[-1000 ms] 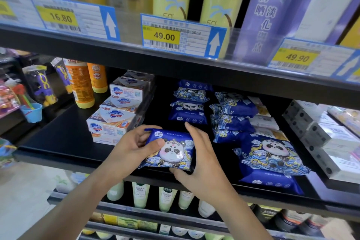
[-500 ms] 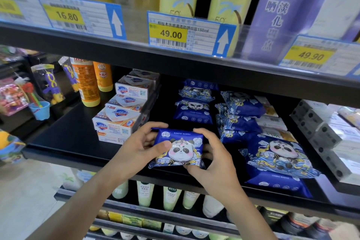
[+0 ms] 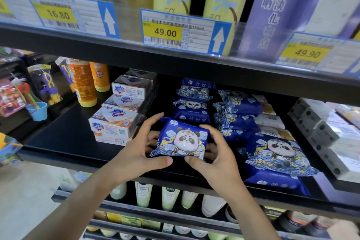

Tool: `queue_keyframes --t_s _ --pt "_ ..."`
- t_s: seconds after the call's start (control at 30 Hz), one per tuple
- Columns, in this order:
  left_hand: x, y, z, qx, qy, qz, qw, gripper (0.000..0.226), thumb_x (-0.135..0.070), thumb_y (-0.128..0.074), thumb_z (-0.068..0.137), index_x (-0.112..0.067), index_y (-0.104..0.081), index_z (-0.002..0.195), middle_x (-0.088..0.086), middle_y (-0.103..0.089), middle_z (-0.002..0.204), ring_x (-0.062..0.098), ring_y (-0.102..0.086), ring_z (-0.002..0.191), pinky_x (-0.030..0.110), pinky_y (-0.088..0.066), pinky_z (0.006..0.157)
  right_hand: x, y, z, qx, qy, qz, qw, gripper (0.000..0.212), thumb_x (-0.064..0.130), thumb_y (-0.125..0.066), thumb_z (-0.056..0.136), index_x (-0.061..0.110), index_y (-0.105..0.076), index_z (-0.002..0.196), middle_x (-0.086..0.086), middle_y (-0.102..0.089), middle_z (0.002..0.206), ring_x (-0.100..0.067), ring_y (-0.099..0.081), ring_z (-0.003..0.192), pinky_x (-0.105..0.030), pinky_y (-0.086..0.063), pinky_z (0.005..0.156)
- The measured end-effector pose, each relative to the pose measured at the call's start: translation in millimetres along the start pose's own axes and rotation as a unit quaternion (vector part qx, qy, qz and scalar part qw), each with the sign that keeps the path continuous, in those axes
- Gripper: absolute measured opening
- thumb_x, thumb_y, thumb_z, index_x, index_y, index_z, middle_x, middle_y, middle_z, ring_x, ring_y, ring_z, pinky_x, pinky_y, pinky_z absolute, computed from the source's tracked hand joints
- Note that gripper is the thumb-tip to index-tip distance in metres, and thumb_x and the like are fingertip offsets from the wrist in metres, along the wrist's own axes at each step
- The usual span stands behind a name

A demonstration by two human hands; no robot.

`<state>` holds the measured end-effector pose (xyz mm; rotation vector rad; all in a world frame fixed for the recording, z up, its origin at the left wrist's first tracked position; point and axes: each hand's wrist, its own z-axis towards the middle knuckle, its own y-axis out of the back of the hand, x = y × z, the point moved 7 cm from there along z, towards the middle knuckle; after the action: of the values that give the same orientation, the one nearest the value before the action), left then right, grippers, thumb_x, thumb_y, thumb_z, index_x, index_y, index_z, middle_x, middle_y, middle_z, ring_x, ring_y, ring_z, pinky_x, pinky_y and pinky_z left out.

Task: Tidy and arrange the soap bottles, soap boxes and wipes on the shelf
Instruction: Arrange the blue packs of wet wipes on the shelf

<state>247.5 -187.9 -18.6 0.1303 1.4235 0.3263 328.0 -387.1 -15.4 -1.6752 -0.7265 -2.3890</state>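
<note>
Both hands, the left hand and the right hand, hold the wipes pack by its short ends, long side lying left-right, in front of the wipes row

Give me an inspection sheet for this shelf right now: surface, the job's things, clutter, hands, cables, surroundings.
Surface: black shelf, bare at front left.
Job's things: panda wipes pack held at the shelf front; more wipes in a row behind it; larger wipes piled unevenly to the right; soap boxes stacked to the left; orange bottles at back left.
Clutter: grey boxes at far right; toys at far left.
Hands: left hand and right hand each hold one end of the pack.
Cables: nothing seen.
Surroundings: price tags on the shelf above; pale bottles on the shelf below.
</note>
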Motion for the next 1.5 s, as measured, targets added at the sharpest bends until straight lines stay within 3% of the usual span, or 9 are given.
queue_keyframes --t_s 0.3,0.5,0.6,0.8,0.97,1.17,1.23,1.37,1.5 --pt "-1 -1 -1 -0.01 -0.014 0.037 0.999 0.114 -0.008 -0.092 0.077 -0.063 -0.025 0.152 -0.025 -0.058 0.136 0.012 -0.06 0.128 0.032 -0.048 0.107 -2 -1 -2 0.022 -0.026 0.009 0.999 0.075 0.015 -0.092 0.076 0.045 -0.055 0.133 0.012 -0.075 0.112 -0.018 -0.068 0.105 -0.034 -0.056 0.094" --pt "-7 -2 -5 -0.025 -0.022 0.026 0.999 0.105 -0.003 -0.089 0.08 -0.06 -0.036 0.15 -0.027 -0.058 0.133 0.015 -0.062 0.125 0.037 -0.057 0.101 -5 -5 -1 0.032 -0.03 0.009 0.999 0.075 0.045 -0.088 0.064 0.045 -0.056 0.133 0.006 -0.077 0.107 -0.021 -0.068 0.098 -0.042 -0.056 0.096" --pt "-8 1 -5 -0.056 -0.036 0.038 0.997 0.097 -0.007 -0.089 0.081 -0.055 -0.043 0.15 -0.013 -0.059 0.142 0.018 -0.061 0.126 0.038 -0.055 0.104 -5 -3 0 0.027 -0.033 0.019 0.999 0.073 0.043 -0.088 0.065 0.042 -0.058 0.132 0.009 -0.076 0.11 -0.019 -0.068 0.1 -0.038 -0.056 0.095" --pt "-8 4 -4 -0.054 -0.072 0.063 0.994 0.085 -0.017 -0.091 0.08 -0.057 -0.052 0.144 -0.022 -0.036 0.159 0.005 -0.042 0.145 0.023 -0.045 0.111 -6 -4 2 0.027 -0.044 0.046 0.998 0.067 0.028 -0.091 0.073 0.034 -0.061 0.132 0.008 -0.075 0.118 -0.019 -0.07 0.104 -0.035 -0.058 0.096" --pt "-10 5 -3 -0.063 -0.083 0.064 0.993 0.07 -0.018 -0.089 0.081 -0.043 -0.061 0.14 -0.013 -0.053 0.145 0.007 -0.052 0.137 0.015 -0.042 0.108 -3 -4 -2 0.024 -0.061 0.074 0.995 0.07 0.027 -0.089 0.082 0.044 -0.054 0.141 0.017 -0.07 0.119 0.007 -0.063 0.101 -0.01 -0.048 0.086" --pt "-11 6 -6 -0.078 -0.054 0.022 0.995 0.056 -0.03 -0.085 0.082 -0.045 -0.066 0.132 -0.011 -0.065 0.132 0.006 -0.061 0.125 0.014 -0.044 0.103 6 -9 -5 0.06 -0.023 0.037 0.997 0.075 0.057 -0.083 0.076 0.053 -0.048 0.142 0.019 -0.065 0.134 -0.005 -0.062 0.123 -0.027 -0.048 0.104" --pt "-11 4 -7 -0.072 -0.044 0.003 0.996 0.052 -0.027 -0.084 0.083 -0.039 -0.069 0.13 -0.011 -0.069 0.13 0.006 -0.064 0.122 0.012 -0.045 0.101 9 -11 -6 0.069 -0.001 -0.004 0.998 0.08 0.054 -0.085 0.073 0.055 -0.046 0.143 0.023 -0.055 0.139 -0.002 -0.056 0.13 -0.025 -0.045 0.107" --pt "-10 1 -7 -0.063 -0.036 0.008 0.997 0.045 -0.029 -0.083 0.084 -0.044 -0.071 0.124 -0.011 -0.071 0.128 0.005 -0.064 0.121 0.015 -0.045 0.103 11 -13 -7 0.085 0.029 -0.021 0.996 0.087 0.016 -0.09 0.08 0.051 -0.047 0.146 0.025 -0.046 0.136 -0.002 -0.053 0.131 -0.017 -0.045 0.105" --pt "-9 1 -7 -0.064 -0.016 -0.007 0.998 0.044 -0.032 -0.081 0.086 -0.035 -0.069 0.128 -0.008 -0.073 0.126 0.007 -0.064 0.123 0.026 -0.046 0.108 12 -7 -3 0.048 0.07 -0.026 0.996 0.073 0.004 -0.087 0.08 0.037 -0.061 0.139 0.017 -0.051 0.139 -0.008 -0.051 0.136 -0.014 -0.041 0.105"
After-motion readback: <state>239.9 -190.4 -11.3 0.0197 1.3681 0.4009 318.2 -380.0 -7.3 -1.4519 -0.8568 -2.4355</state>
